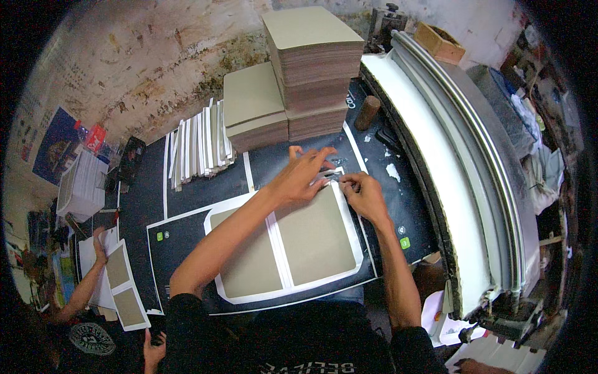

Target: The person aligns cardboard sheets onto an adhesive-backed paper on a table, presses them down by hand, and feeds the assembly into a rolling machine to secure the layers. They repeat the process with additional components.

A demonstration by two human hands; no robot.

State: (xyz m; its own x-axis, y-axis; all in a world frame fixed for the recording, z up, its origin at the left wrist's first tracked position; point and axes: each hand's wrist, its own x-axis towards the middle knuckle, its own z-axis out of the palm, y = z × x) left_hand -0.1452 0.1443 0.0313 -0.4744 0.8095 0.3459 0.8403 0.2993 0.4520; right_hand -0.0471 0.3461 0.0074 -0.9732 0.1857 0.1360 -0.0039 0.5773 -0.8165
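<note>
In front of me lies an opened-out book cover, a white paper sheet [281, 274] with two grey-brown boards [314, 230] side by side on it, a narrow white strip between them. My left hand [305, 176] reaches across the cover to its far edge, fingers spread and bent over the paper there. Close beside it, at the far right corner, my right hand [364, 194] is closed, thumb and fingers pinching the paper edge. Part of the far edge is hidden by my fingers.
Tall stacks of grey boards [311, 31] stand at the back, beside a fanned pile of white strips [200, 140]. A wooden cylinder [367, 112] and a long roller machine [436, 149] are at right. At left, another person's hand [99, 246] is at a smaller cover [128, 287].
</note>
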